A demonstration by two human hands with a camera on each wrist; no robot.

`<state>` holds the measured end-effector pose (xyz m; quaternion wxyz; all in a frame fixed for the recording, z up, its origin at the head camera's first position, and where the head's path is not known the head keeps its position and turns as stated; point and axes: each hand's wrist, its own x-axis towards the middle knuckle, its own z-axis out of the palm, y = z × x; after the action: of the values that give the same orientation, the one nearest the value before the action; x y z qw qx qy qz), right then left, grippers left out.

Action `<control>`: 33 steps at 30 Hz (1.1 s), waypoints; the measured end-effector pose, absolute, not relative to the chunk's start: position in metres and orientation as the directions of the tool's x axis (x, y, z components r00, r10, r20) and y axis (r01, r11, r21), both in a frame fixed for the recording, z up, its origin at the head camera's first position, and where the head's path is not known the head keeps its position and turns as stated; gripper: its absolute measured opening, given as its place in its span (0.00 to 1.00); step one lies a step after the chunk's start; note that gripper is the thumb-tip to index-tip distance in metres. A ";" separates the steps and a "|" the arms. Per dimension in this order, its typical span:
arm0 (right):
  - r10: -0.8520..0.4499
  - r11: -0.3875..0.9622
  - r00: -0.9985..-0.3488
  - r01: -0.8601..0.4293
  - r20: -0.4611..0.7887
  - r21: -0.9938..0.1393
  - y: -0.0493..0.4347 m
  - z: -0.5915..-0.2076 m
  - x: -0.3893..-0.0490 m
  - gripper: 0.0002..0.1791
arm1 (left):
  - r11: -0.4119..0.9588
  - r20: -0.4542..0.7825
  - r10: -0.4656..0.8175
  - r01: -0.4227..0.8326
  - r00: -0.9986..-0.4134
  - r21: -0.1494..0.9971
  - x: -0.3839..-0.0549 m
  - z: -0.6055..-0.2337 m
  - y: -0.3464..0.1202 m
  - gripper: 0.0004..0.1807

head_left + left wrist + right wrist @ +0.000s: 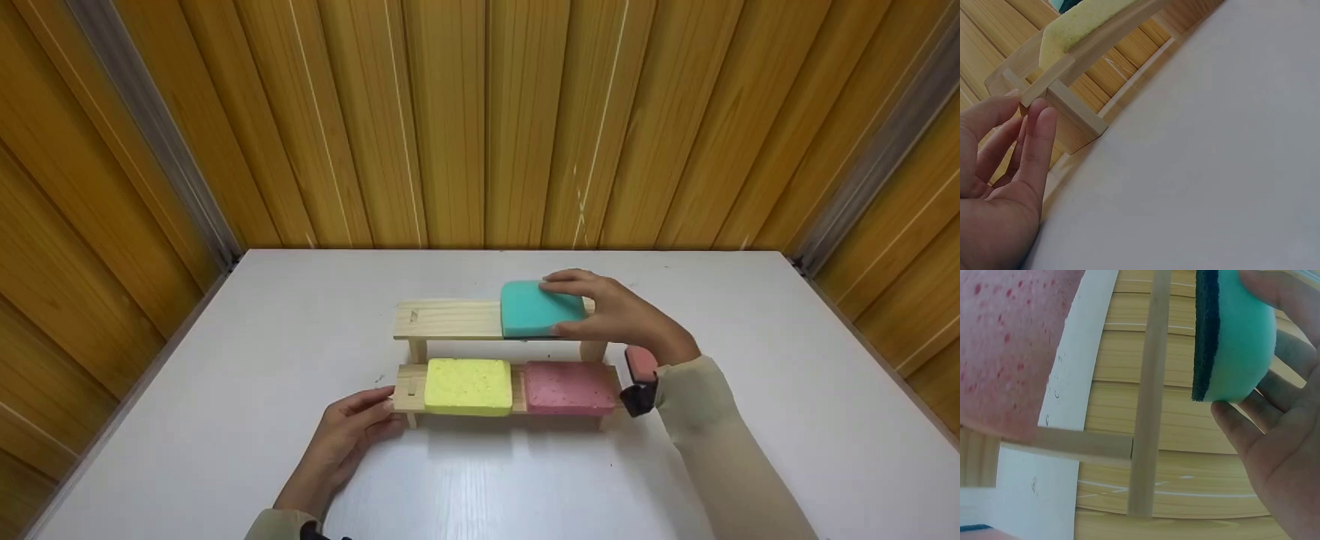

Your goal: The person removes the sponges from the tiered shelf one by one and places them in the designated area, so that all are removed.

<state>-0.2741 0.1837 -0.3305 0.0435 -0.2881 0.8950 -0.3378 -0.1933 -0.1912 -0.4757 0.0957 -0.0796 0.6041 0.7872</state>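
Observation:
My left hand (351, 435) pinches the left end of the lower board of a two-level wooden rack (410, 382), its thumb on top and fingertips at the end, as the left wrist view shows. In my right hand (611, 311) is a teal sponge (531, 309) with a dark scouring layer (1206, 337) underneath. Thumb and fingers grip its opposite edges. The right wrist view shows a gap between this sponge and the upper board (1151, 382). On the lower board lie a yellow sponge (469, 386) and a pink sponge (570, 388), side by side.
Right of the rack, a smaller-looking pink sponge (641, 363) with a dark layer is partly hidden by the right wrist and its black strap (637, 400). The white table (187, 450) meets wood-patterned walls (450, 150) at the back and sides.

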 end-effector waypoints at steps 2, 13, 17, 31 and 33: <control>-0.540 0.607 -0.833 -0.483 0.117 -0.631 0.188 -0.331 -0.273 0.35 | -0.255 -0.244 0.053 -0.249 -0.968 0.934 -0.193 -0.476 -0.191 0.23; -0.534 0.583 -0.834 -0.484 0.141 -0.653 0.212 -0.335 -0.275 0.36 | -0.255 -0.259 0.028 -0.258 -0.965 0.932 -0.194 -0.476 -0.190 0.23; -0.528 0.587 -0.837 -0.481 0.143 -0.651 0.217 -0.335 -0.274 0.36 | -0.230 -0.259 0.017 -0.256 -0.966 0.939 -0.195 -0.476 -0.189 0.24; -0.541 0.600 -0.824 -0.519 0.168 -0.609 0.239 -0.338 -0.273 0.35 | -0.231 -0.272 0.005 -0.266 -0.962 0.936 -0.196 -0.479 -0.189 0.25; -0.541 0.608 -0.822 -0.529 0.179 -0.592 0.242 -0.338 -0.272 0.34 | -0.234 -0.272 0.003 -0.265 -0.962 0.936 -0.196 -0.479 -0.189 0.25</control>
<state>-0.2722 0.2425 -0.3382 0.0091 -0.2982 0.8966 -0.3272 -0.1958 -0.1892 -0.4792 0.0860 -0.1068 0.6130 0.7781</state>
